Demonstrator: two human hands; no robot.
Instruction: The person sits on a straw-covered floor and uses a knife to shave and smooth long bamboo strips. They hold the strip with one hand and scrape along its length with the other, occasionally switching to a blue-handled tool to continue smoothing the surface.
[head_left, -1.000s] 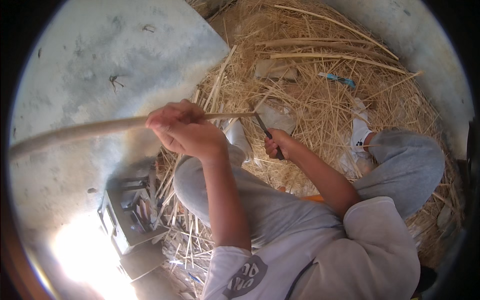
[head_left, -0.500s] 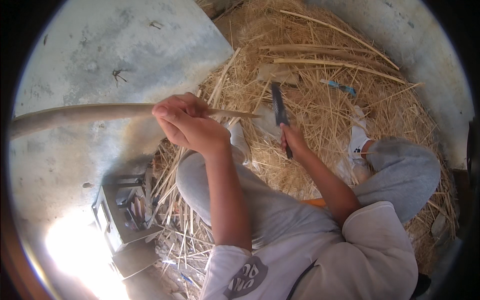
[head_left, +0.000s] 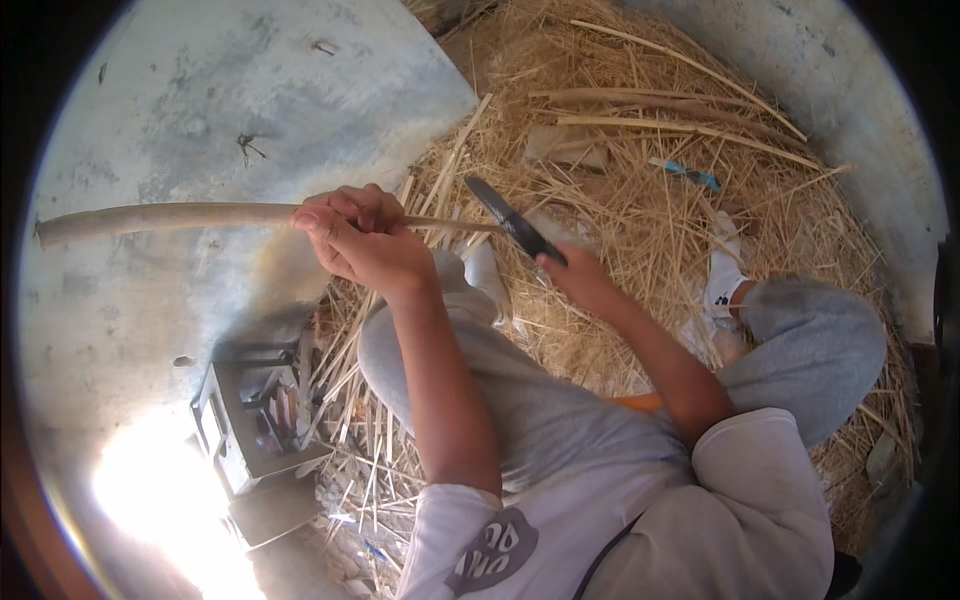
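Head-worn fisheye, downward, close over lap

Pale tan stick (head_left: 170, 216), dark blade (head_left: 515, 222)

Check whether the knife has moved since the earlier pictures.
Yes. The knife in the right hand swung up, then down to the stick, near the flat stone.
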